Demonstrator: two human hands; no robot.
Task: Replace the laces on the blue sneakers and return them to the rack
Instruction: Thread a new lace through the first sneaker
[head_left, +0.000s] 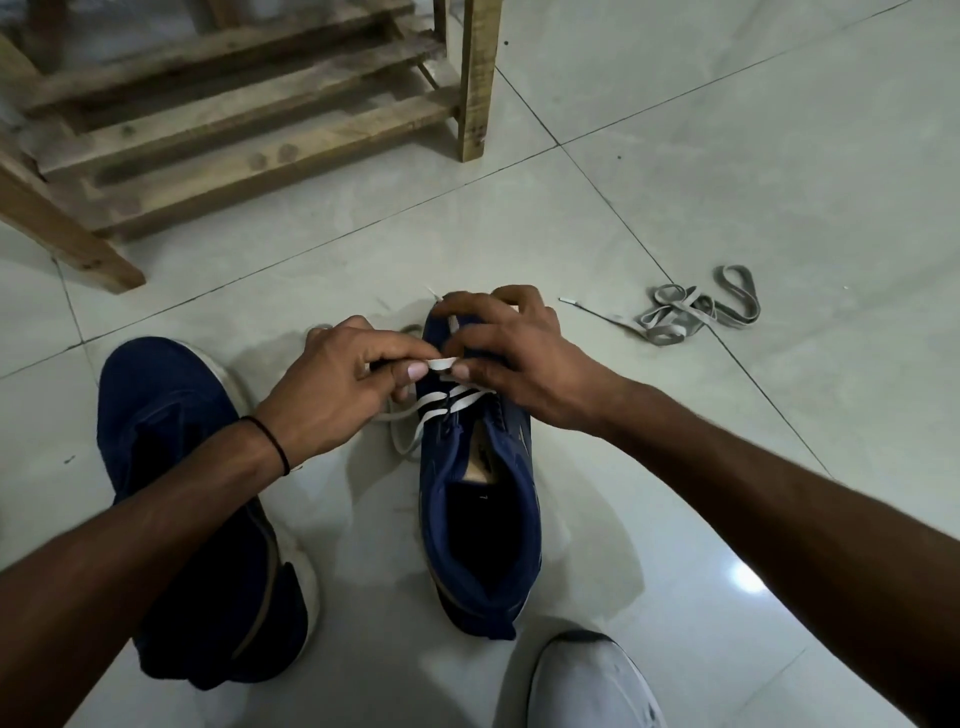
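**Pale floor tiles, one sneaker partly laced**

Glossy grey-white floor tiles (727, 156) fill the view, and we take the upright blue sneaker (480, 525) at their centre as our landmark, its heel toward us and toe away. A white lace (442, 404) crosses its lower eyelets in a few bands, and the upper eyelets are bare.

Our left hand (332, 395) pinches a flat stretch of that lace between thumb and forefinger, just over the sneaker's tongue. Our right hand (511, 358) meets it there: its thumb and a fingertip nip the same stretch, and the other fingers curl over the toe. A black wristband (271, 435) sits on the left wrist.

Left of the landmark lies the second blue sneaker (208, 519), tipped on its side (white sole outward). Right of it and beyond the toe, well apart, a grey lace (693, 316) lies tangled. Beyond it to the left stands the wooden rack (249, 119).
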